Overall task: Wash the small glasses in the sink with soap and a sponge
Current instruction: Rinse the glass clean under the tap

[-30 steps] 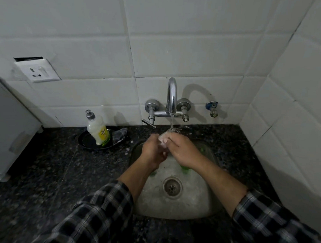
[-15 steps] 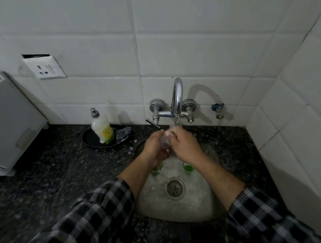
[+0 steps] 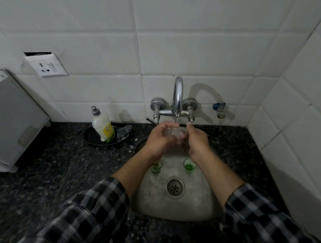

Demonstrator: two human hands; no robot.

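Glasses first: a clear glass (image 3: pixel 174 132) is held under the tap (image 3: pixel 178 95), above the sink (image 3: pixel 177 214). The left grip (image 3: pixel 160 139) curls round it and the right grip (image 3: pixel 196 141) pinches its other side; what is in it is too blurred to tell. In the basin stand a left green glass (image 3: pixel 156 167), partly hidden by the wrist, and a right green glass (image 3: pixel 189 165). On the counter (image 3: pixel 48 170) a soap bottle (image 3: pixel 102 125) stands in a black dish (image 3: pixel 92 140), beside a crumpled grey lump (image 3: pixel 124 131) too dim to name.

Glasses (image 3: pixel 189 165) in sink (image 3: pixel 158 199), bottle (image 3: pixel 103 127) on plate (image 3: pixel 92 139)
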